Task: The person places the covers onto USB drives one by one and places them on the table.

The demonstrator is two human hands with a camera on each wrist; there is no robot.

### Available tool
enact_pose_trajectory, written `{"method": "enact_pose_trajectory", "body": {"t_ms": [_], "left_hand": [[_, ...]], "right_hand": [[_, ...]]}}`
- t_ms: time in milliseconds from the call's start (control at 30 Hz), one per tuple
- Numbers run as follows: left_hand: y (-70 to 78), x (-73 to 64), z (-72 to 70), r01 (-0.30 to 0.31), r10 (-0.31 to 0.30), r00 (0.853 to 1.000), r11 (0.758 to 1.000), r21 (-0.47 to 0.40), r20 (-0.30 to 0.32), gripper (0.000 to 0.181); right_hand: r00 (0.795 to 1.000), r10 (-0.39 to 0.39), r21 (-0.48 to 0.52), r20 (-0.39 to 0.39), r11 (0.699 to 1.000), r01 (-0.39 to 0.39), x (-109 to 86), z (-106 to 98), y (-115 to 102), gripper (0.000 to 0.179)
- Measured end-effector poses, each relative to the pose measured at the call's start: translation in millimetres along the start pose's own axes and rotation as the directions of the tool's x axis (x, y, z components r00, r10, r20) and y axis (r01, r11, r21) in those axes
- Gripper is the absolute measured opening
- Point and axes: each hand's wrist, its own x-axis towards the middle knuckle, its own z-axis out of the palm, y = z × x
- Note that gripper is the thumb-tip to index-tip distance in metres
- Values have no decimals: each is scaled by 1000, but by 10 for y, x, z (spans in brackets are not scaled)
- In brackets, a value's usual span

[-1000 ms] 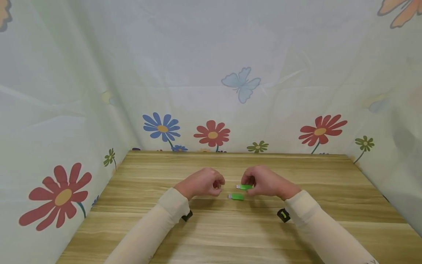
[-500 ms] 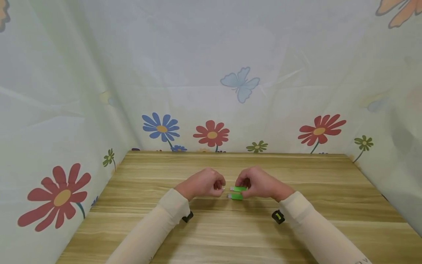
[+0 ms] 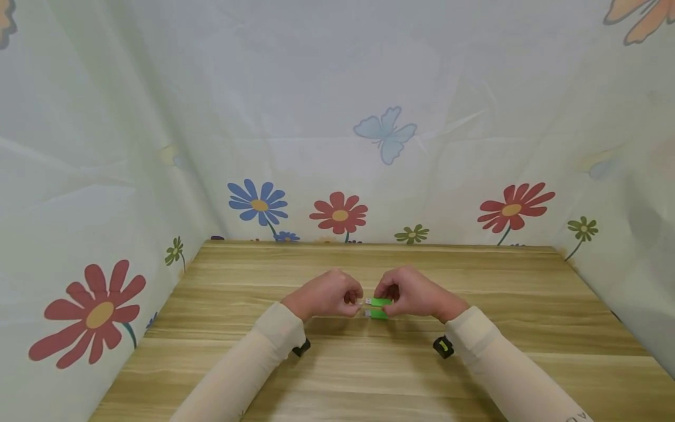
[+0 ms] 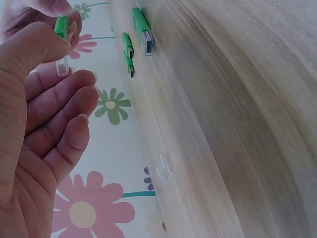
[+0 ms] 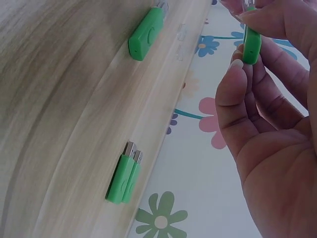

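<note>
My left hand (image 3: 328,294) pinches a small clear plastic cap (image 4: 62,67) between thumb and fingers. Opposite it, my right hand (image 3: 419,294) grips a green USB stick (image 5: 251,47), its metal plug pointing left at the cap. In the head view plug and left fingertips are very close together. Just in front of the held stick, another green USB stick (image 3: 379,315) lies on the table with a clear cap over its plug. Two more sticks, a nearer one (image 5: 119,181) and its neighbour (image 5: 132,184), lie side by side with bare plugs; the right hand hides them in the head view.
Loose clear caps (image 5: 181,39) lie on the wooden table (image 3: 337,375), behind the left hand in the head view. A white cloth (image 3: 295,117) printed with flowers and a butterfly hangs behind the table and along both sides.
My right hand has moved left with its USB stick, bringing the plug close to the left fingertips. The left hand has barely shifted, and the stick on the table stays put.
</note>
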Motion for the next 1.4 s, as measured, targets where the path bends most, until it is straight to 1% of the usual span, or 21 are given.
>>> {"method": "enact_pose_trajectory", "body": {"t_ms": [167, 300, 467, 633, 967, 1067, 1233, 1400], "left_hand": [[13, 8, -10, -9, 9, 1000, 1000, -20, -19, 6], [20, 21, -18, -25, 25, 999, 1000, -18, -35, 6], [36, 29, -32, -24, 24, 999, 1000, -17, -22, 6], [24, 26, -9, -23, 23, 999, 1000, -14, -23, 6], [40, 8, 6, 15, -15, 1000, 999, -40, -10, 7], [35, 4, 12, 13, -13, 1000, 999, -46, -14, 7], [34, -3, 18, 8, -9, 1000, 999, -41, -23, 7], [49, -8, 14, 25, -26, 1000, 999, -35, -13, 7]], "right_hand": [[1000, 1, 5, -5, 1000, -1, 1, -7, 2, 16], [1000, -9, 4, -14, 1000, 9, -6, -17, -4, 16], [1000, -18, 8, -16, 1000, 18, -7, -16, -4, 16], [1000, -12, 14, -13, 1000, 13, -4, -11, -12, 16], [1000, -17, 18, -11, 1000, 17, -6, -5, -27, 16], [1000, -25, 14, -12, 1000, 25, -4, -1, -23, 17], [1000, -17, 10, -11, 1000, 17, -2, 8, -25, 16], [1000, -12, 14, -3, 1000, 12, 5, 15, -27, 15]]}}
